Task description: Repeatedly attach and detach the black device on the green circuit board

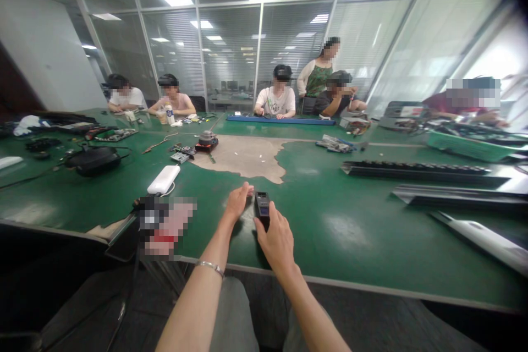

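Observation:
My right hand (277, 236) is closed around a small black box-shaped device (262, 204), with my thumb on its near left side and my fingers along the right. A bluish panel shows on its upper face, and the lower part is hidden by my hand. My left hand (238, 202) hovers just left of the device, apart from it. Its fingers are loosely bent with nothing seen in them. Both hands are over the near part of the green table (325, 264).
A white power bank (164, 179) lies left, beyond a blurred pinkish item (169, 228). Ahead are an orange-black part (206, 142) and a bare brown patch (243, 154). Long dark rails (416, 170) and a white strip (482, 236) lie right. Several people are across the table.

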A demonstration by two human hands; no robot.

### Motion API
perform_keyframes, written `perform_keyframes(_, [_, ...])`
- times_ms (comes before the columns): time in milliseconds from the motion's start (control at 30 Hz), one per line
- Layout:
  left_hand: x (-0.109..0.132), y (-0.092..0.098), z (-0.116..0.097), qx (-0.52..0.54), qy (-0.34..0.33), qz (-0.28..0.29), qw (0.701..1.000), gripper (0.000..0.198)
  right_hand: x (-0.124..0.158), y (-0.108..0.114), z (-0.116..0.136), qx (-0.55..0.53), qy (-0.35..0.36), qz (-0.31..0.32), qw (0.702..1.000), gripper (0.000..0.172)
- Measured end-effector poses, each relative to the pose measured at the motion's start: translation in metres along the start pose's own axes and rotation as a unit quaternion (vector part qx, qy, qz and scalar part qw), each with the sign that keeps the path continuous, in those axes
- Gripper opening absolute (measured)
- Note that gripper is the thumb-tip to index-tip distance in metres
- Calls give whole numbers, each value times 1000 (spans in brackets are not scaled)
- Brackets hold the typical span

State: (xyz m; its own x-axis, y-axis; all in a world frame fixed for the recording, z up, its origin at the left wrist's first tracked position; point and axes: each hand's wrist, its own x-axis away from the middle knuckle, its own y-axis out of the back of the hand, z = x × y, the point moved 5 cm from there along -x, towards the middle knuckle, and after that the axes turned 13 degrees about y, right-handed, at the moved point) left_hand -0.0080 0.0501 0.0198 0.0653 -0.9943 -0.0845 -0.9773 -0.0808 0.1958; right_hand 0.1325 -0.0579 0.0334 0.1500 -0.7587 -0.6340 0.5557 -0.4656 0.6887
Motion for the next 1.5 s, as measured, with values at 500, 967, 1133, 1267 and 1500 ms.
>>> perform_keyframes(500, [-1, -2, -1, -3, 17, -7, 1000, 65, -6, 5, -3, -2, -67, 15, 998, 44])
perform_keyframes(967, [-4, -1, 2, 25, 16, -14, 999, 64, -28, 27, -5, -126, -81, -44, 988, 49])
perform_keyframes(1133, [-4, -1, 3, 20, 18, -17, 1000, 64, -37, 47, -27, -158, -94, -94, 978, 52])
perform_keyframes(1267, [-4, -2, 4, 21, 14, -9, 1000, 64, -25, 43, -57, -118, -124, -60, 983, 50])
perform_keyframes(1500, [-3, -2, 1, 17, 20, -4, 1000, 66, -10, 30, -71, -49, -130, -18, 990, 49])
